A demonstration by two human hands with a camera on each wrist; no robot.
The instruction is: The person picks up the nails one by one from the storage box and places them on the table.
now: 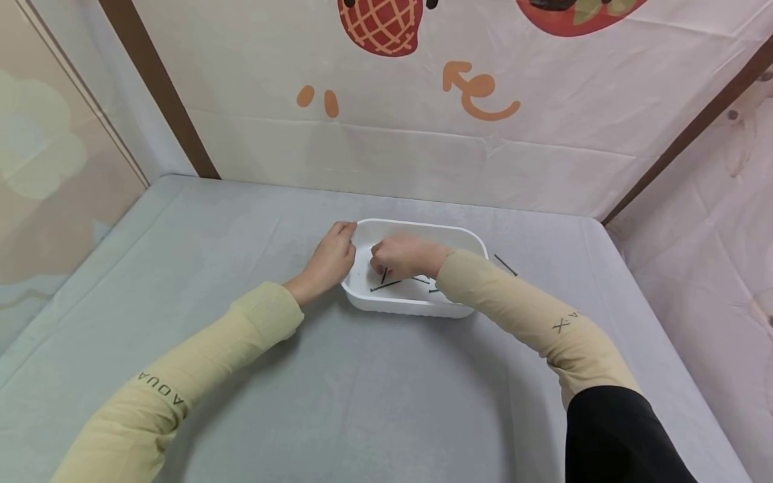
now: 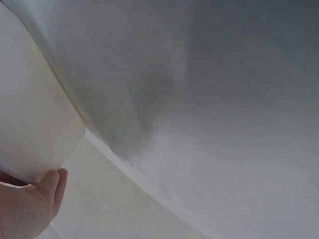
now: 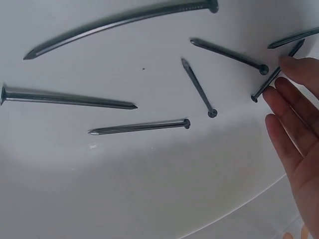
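A white plastic tub stands on the table, and several dark metal nails lie on its floor. My left hand grips the tub's left rim; the left wrist view shows the fingers and thumb at the edge of the tub wall. Inside the tub, my right hand pinches a nail between thumb and fingers, its head hanging down. Beside it in the right wrist view lie a short nail, another nail and a long curved-looking nail. My right forearm hides part of the tub.
One loose nail lies on the table just right of the tub. The grey cloth-covered table stretches around it. A white printed curtain hangs along the back edge, with brown poles at both back corners.
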